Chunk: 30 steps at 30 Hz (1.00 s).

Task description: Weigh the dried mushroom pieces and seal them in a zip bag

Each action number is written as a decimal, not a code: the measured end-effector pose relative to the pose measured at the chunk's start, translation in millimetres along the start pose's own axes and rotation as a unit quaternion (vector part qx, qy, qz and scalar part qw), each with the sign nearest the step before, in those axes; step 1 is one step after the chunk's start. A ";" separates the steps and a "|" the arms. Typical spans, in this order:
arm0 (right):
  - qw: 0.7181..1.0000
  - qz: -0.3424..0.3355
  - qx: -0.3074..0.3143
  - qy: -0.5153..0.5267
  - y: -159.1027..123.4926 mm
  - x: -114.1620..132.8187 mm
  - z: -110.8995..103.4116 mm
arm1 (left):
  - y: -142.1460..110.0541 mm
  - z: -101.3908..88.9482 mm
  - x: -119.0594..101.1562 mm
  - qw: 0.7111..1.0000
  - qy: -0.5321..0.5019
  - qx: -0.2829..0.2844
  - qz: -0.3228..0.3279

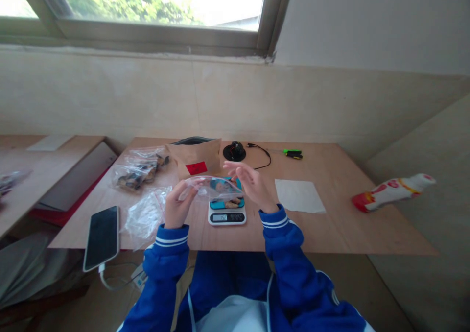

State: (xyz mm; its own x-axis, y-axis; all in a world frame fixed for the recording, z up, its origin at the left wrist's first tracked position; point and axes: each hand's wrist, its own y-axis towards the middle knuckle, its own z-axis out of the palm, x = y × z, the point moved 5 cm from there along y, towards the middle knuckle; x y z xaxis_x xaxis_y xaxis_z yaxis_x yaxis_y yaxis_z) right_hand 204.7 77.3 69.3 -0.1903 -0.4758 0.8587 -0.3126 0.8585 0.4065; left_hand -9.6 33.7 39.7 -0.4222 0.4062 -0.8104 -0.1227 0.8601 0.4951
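My left hand (179, 199) pinches one end of a clear plastic bag (211, 190) and holds it above a small white kitchen scale (226, 218). On the other side, my right hand (249, 182) has its fingers stretched out close to the bag's far end; whether they touch the film I cannot tell. Through and below the bag shows a blue tray (217, 205) on the scale, bearing brown dried pieces (232, 203). The scale's display is lit, but its figures are too small to read. Part of the tray is hidden behind the bag.
Left of the scale lie clear empty-looking bags (146, 213), filled bags (137, 173) and a phone (103, 236) over the edge. Behind are a brown paper bag (183, 156), a black round-based device (234, 152) and screwdrivers (293, 154). Rightward are white paper (299, 195) and a bottle (392, 193).
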 end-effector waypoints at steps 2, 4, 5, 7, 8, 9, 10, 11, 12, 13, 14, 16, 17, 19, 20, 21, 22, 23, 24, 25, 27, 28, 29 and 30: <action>0.998 -0.006 -0.044 -0.032 -9.7 -20.6 -1.1 | -0.6 -10.0 9.1 0.997 -0.027 -0.067 -0.032; 0.992 -0.013 -0.008 -0.127 -21.4 -44.3 8.6 | -2.8 -21.3 17.4 0.990 -0.039 -0.123 -0.055; 0.984 -0.006 0.037 -0.172 -26.6 -57.1 17.0 | -4.3 -26.9 21.4 0.986 -0.041 -0.145 -0.066; 0.962 0.028 0.125 -0.240 -34.1 -81.9 33.8 | -7.8 -37.4 28.5 0.978 -0.034 -0.188 -0.085; 0.951 0.037 0.153 -0.264 -35.5 -91.2 40.5 | -9.7 -41.9 31.3 0.974 -0.028 -0.206 -0.091; 0.942 0.040 0.174 -0.284 -35.3 -98.3 46.0 | -11.7 -45.5 33.7 0.970 -0.023 -0.221 -0.096; 0.935 0.034 0.187 -0.299 -33.8 -103.4 50.3 | -13.6 -48.2 35.7 0.967 -0.022 -0.232 -0.099; 0.929 0.025 0.197 -0.311 -31.7 -107.3 53.5 | -15.4 -49.8 37.3 0.966 -0.023 -0.237 -0.102; 0.925 0.015 0.204 -0.319 -29.6 -110.7 55.5 | -16.9 -50.4 38.5 0.966 -0.024 -0.236 -0.103; 0.922 0.006 0.210 -0.324 -28.1 -114.0 56.6 | -18.2 -50.2 39.3 0.967 -0.024 -0.231 -0.104; 0.921 -0.001 0.213 -0.327 -27.3 -117.2 56.7 | -19.3 -49.3 39.9 0.969 -0.024 -0.224 -0.106; 0.922 -0.016 0.201 -0.330 -27.8 -122.7 54.4 | -20.9 -45.8 40.4 0.972 -0.024 -0.205 -0.113; 0.924 -0.024 0.190 -0.330 -28.8 -124.8 52.8 | -21.4 -43.7 40.5 0.973 -0.023 -0.196 -0.118; 0.929 -0.038 0.163 -0.330 -31.9 -127.3 50.0 | -21.8 -39.3 40.4 0.974 -0.022 -0.186 -0.129; 0.931 -0.044 0.150 -0.329 -33.6 -127.7 49.1 | -21.7 -37.2 40.3 0.974 -0.023 -0.183 -0.134; 0.932 -0.049 0.140 -0.330 -35.3 -127.5 48.5 | -21.4 -35.1 40.1 0.974 -0.026 -0.179 -0.138; 0.933 -0.053 0.130 -0.331 -36.9 -126.6 48.3 | -20.9 -33.2 39.8 0.974 -0.031 -0.175 -0.140; 0.934 -0.058 0.120 -0.332 -38.3 -125.2 48.1 | -20.3 -31.5 39.7 0.974 -0.036 -0.171 -0.142; 0.934 -0.063 0.110 -0.335 -39.7 -123.4 48.1 | -19.8 -30.1 39.6 0.975 -0.041 -0.167 -0.143; 0.933 -0.066 0.100 -0.339 -40.9 -121.6 47.9 | -19.4 -29.1 39.8 0.975 -0.045 -0.165 -0.145; 0.930 -0.069 0.078 -0.352 -42.5 -118.8 47.1 | -19.1 -27.9 40.6 0.974 -0.049 -0.163 -0.151; 0.929 -0.069 0.066 -0.358 -42.8 -117.9 46.4 | -19.2 -27.4 41.0 0.973 -0.051 -0.163 -0.153; 0.928 -0.071 0.055 -0.362 -42.8 -117.3 45.6 | -19.4 -26.7 41.3 0.973 -0.053 -0.161 -0.155; 0.928 -0.073 0.044 -0.362 -42.3 -117.0 44.5 | -19.8 -26.0 41.7 0.973 -0.055 -0.160 -0.157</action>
State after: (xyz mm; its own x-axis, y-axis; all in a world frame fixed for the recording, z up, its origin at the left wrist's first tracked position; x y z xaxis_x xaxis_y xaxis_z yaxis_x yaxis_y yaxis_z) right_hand 198.8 88.1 -62.2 -0.7062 -0.6165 0.3483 -0.4526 0.7713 0.4475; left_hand -48.1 25.6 4.3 -0.2213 0.1849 -0.9575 -0.5114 0.8140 0.2754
